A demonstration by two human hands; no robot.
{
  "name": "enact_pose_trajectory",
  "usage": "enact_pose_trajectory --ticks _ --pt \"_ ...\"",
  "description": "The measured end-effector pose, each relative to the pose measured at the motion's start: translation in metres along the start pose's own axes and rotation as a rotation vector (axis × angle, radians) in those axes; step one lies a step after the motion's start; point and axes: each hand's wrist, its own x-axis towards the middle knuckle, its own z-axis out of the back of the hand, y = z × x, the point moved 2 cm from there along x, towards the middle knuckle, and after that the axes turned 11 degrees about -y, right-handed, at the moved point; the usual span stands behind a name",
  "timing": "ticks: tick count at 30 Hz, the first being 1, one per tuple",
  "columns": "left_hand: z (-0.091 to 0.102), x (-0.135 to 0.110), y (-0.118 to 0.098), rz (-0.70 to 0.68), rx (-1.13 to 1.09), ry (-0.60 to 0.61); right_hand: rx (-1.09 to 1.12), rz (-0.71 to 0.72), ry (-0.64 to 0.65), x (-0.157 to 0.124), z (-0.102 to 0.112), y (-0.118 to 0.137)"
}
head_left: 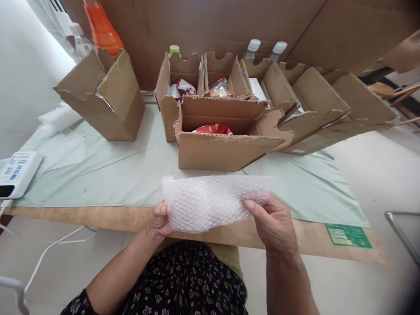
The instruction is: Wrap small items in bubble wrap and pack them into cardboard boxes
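I hold a sheet of bubble wrap [213, 201] above the near edge of the table [98, 216]. My left hand [157, 223] grips its left end with closed fingers. The right end is pinched by my right hand [274, 223], thumb on top. Just behind the wrap stands an open cardboard box [223, 151] with a red packet [213, 129] inside.
A pale green cloth [114, 170] covers the table. Several more open cardboard boxes stand behind, one at far left [105, 98], others at centre [177, 78] and right [328, 109]. Bottles stand at the back: orange [101, 28], and two clear ones with white caps [252, 48]. A white device [18, 173] lies at left.
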Motion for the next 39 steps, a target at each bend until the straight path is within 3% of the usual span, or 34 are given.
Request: enact_pose_trajectory --ticks 3,6,8,11,13,15,17,19,22,24,27,32,35,39 --pt "0.004 0.006 -0.018 0.013 0.04 0.02 -0.036 0.038 -0.103 0.006 0.01 -0.003" --pt "0.012 0.009 -0.044 -0.114 0.228 0.025 -0.048 0.121 -0.165 0.013 0.02 0.001" --pt "0.016 0.008 -0.062 -0.297 0.519 0.041 -0.048 0.221 -0.124 0.015 0.027 0.008" --pt "0.019 0.002 -0.078 -0.733 1.023 0.01 -0.16 0.378 -0.09 0.017 0.036 0.015" --pt "0.023 -0.003 -0.076 -0.958 1.248 -0.023 -0.325 0.451 -0.087 0.02 0.041 0.009" --pt "0.032 -0.009 -0.064 -1.03 1.393 0.015 -0.511 0.52 -0.038 0.026 0.047 -0.008" --pt "0.046 -0.018 -0.052 -1.015 1.459 0.065 -0.693 0.582 0.01 0.035 0.057 -0.03" --pt "0.059 -0.026 -0.047 -0.962 1.426 0.042 -0.832 0.626 0.03 0.042 0.072 -0.048" --pt "0.064 -0.029 -0.053 -0.892 1.301 -0.152 -0.924 0.648 -0.024 0.045 0.097 -0.053" --pt "0.055 -0.019 -0.058 -0.859 1.278 -0.282 -0.93 0.648 -0.113 0.042 0.104 -0.041" --pt "0.028 0.011 -0.053 -0.807 1.35 -0.36 -0.896 0.685 -0.132 0.031 0.085 -0.023" --pt "-0.012 0.047 -0.028 -0.677 1.326 -0.339 -0.943 0.676 0.207 0.014 0.018 -0.038" --pt "-0.005 0.037 -0.034 -0.543 1.202 -0.39 -1.032 0.633 0.264 0.011 0.009 -0.056" --pt "0.032 0.011 -0.057 -0.39 1.117 -0.496 -1.025 0.659 0.282 0.009 0.024 -0.063"
